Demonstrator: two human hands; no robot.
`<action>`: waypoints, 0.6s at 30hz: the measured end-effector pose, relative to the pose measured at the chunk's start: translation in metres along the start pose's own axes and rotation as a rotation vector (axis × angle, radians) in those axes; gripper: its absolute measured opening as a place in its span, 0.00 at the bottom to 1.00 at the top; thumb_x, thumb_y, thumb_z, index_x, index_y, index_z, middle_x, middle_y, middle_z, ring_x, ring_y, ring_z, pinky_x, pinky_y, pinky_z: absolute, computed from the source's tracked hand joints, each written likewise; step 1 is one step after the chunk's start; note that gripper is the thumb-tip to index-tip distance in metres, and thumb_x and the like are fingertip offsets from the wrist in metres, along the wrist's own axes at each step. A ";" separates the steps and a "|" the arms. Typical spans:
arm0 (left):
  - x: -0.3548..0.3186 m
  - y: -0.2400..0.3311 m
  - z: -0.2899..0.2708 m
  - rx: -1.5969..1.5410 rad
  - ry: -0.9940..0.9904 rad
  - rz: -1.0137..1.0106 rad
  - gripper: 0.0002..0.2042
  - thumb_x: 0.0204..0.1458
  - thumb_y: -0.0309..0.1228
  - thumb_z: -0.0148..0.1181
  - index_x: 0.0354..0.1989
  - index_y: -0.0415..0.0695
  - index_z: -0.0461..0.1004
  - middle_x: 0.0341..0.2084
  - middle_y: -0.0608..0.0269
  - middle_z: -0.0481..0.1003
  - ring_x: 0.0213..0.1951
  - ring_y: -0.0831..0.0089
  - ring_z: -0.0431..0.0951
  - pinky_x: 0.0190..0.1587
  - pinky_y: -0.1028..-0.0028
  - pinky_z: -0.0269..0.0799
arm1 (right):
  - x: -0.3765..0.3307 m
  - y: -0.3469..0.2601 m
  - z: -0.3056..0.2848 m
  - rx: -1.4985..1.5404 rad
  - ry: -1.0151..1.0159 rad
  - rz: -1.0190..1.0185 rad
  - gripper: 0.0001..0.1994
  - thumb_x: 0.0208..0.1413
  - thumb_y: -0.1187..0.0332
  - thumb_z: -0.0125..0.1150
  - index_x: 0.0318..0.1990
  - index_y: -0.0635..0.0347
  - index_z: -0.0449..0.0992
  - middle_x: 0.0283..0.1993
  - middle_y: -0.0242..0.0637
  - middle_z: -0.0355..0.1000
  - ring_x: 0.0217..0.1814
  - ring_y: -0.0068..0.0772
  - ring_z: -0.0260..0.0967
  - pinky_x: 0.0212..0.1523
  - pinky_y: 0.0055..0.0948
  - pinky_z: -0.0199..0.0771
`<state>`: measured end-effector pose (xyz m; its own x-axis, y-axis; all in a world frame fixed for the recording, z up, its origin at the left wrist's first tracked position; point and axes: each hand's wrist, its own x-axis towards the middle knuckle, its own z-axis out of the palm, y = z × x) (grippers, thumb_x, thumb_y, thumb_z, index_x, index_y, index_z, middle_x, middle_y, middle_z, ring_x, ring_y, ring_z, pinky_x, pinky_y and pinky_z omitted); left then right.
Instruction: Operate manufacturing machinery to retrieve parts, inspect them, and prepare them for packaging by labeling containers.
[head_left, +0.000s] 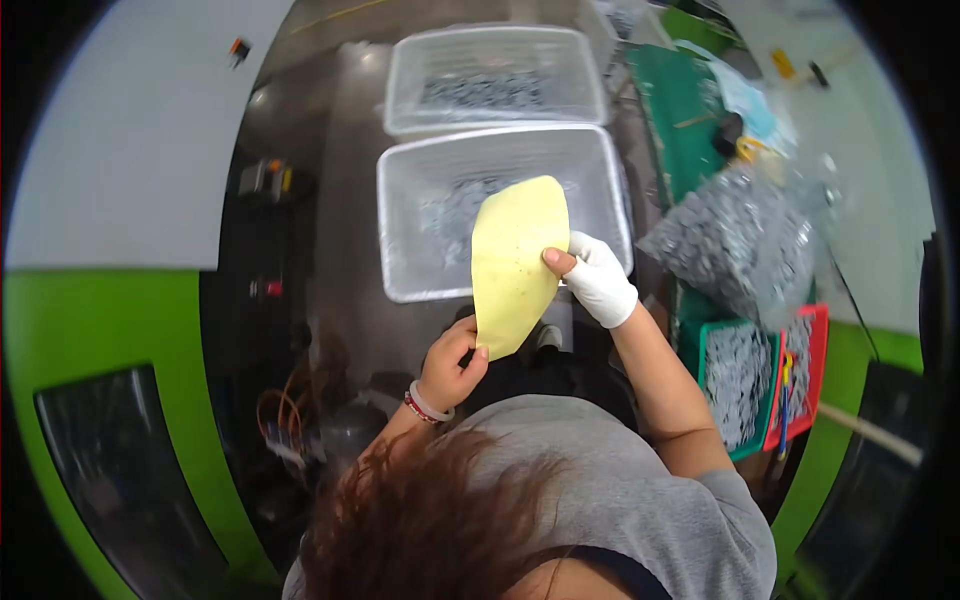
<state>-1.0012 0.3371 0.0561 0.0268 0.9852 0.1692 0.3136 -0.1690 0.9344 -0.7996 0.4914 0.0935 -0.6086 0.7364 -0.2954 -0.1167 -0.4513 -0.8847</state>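
A yellow sheet of paper [518,255] is held up between my two hands, slightly curved. My left hand [452,365], with bracelets at the wrist, pinches its lower left corner. At the sheet's right edge my right hand [598,280], in a white glove that leaves the thumb bare, grips it with the thumb on top. Behind the sheet stands a white plastic bin [430,297] with small grey pieces [450,215] at its bottom; the sheet hides part of it.
A second white bin [400,70] with grey pieces stands beyond. On the right, a green table [655,110] bears a clear bag of grey pieces [735,235]. Nearer are a green basket [740,385] and a red basket [822,330]. Cables [285,410] lie at the left.
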 end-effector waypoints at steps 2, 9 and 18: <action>0.028 -0.001 -0.006 -0.009 -0.137 0.025 0.07 0.53 0.25 0.56 0.38 0.37 0.72 0.46 0.47 0.73 0.49 0.54 0.74 0.51 0.67 0.67 | -0.013 -0.017 -0.002 -0.010 0.116 -0.029 0.23 0.57 0.55 0.60 0.49 0.67 0.72 0.43 0.35 0.74 0.43 0.24 0.70 0.47 0.24 0.68; 0.121 0.015 0.023 -0.492 -0.265 -0.226 0.13 0.59 0.31 0.53 0.49 0.36 0.70 0.46 0.61 0.74 0.46 0.75 0.72 0.50 0.76 0.66 | -0.061 -0.017 -0.015 -0.080 0.426 -0.226 0.24 0.57 0.56 0.60 0.50 0.70 0.72 0.46 0.36 0.74 0.49 0.24 0.68 0.51 0.25 0.65; 0.166 0.051 0.116 -0.607 -0.601 -0.306 0.13 0.60 0.34 0.54 0.43 0.35 0.75 0.34 0.68 0.77 0.36 0.84 0.71 0.41 0.83 0.64 | -0.140 0.016 -0.031 -0.353 0.968 -0.290 0.20 0.57 0.55 0.58 0.44 0.67 0.76 0.38 0.39 0.76 0.40 0.27 0.72 0.44 0.26 0.70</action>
<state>-0.8703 0.4955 0.0958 0.5687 0.8094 -0.1464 -0.1613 0.2843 0.9451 -0.6918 0.3967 0.1095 0.3060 0.9486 -0.0803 0.1712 -0.1378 -0.9755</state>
